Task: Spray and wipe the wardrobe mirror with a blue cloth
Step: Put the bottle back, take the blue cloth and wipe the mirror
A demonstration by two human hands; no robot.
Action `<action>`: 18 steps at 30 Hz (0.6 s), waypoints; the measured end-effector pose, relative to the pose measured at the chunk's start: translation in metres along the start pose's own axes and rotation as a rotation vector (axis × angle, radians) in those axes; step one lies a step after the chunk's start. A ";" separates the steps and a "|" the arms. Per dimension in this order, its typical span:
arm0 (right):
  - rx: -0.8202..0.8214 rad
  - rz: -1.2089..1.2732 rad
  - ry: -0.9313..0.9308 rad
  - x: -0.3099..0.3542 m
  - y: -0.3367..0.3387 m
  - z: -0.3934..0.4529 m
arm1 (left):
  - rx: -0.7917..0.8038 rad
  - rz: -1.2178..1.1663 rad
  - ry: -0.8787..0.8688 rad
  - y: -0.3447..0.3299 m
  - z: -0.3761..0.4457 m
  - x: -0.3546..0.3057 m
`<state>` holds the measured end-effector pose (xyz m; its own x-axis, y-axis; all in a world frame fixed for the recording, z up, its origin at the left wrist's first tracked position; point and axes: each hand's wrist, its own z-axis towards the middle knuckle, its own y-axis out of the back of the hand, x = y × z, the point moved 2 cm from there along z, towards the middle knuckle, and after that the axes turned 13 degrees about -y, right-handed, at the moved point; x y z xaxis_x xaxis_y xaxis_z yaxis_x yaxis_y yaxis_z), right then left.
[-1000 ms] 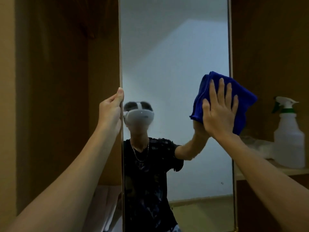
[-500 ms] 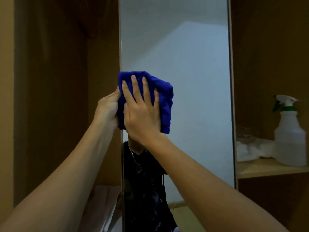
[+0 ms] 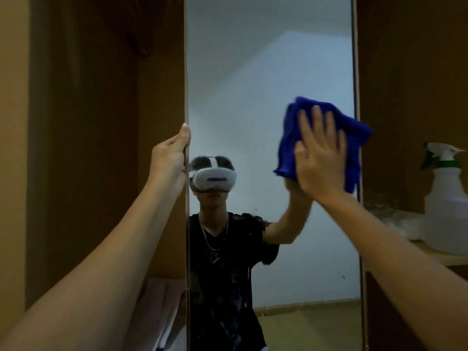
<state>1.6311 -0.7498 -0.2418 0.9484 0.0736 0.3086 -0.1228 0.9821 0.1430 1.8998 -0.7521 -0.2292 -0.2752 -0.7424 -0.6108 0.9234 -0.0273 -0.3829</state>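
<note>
The tall wardrobe mirror [image 3: 268, 84] on an open door fills the middle of the view. My right hand [image 3: 320, 160] presses a folded blue cloth [image 3: 354, 138] flat against the glass near the mirror's right edge, fingers spread; the cloth is motion-blurred. My left hand [image 3: 172, 160] grips the mirror door's left edge at about the same height, thumb on the front. The mirror reflects a person in a black shirt with a white headset.
A white spray bottle [image 3: 445, 206] with a green-collared trigger stands on a wooden shelf [image 3: 450, 259] at the right, beside a pale crumpled cloth [image 3: 402, 221]. The dark open wardrobe interior [image 3: 101, 148] lies left of the door.
My right hand swept the blue cloth from the mirror's right side to its left edge, then back to the right. My left hand kept its grip on the door edge.
</note>
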 end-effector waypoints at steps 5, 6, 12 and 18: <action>-0.028 -0.057 -0.193 -0.046 0.008 0.000 | -0.001 0.000 -0.011 0.000 0.002 0.002; -0.028 -0.046 -0.228 -0.040 0.007 -0.001 | -0.001 -0.004 -0.003 0.000 0.002 0.002; -0.035 -0.014 -0.081 0.057 -0.013 -0.030 | -0.026 0.007 -0.008 -0.001 0.003 0.002; 0.042 0.017 0.147 0.149 -0.031 -0.058 | 0.045 0.004 -0.012 0.004 0.000 0.002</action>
<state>1.7931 -0.7593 -0.2550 0.9783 0.1178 0.1706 -0.1483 0.9726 0.1788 1.9031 -0.7540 -0.2319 -0.2687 -0.7507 -0.6035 0.9356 -0.0545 -0.3487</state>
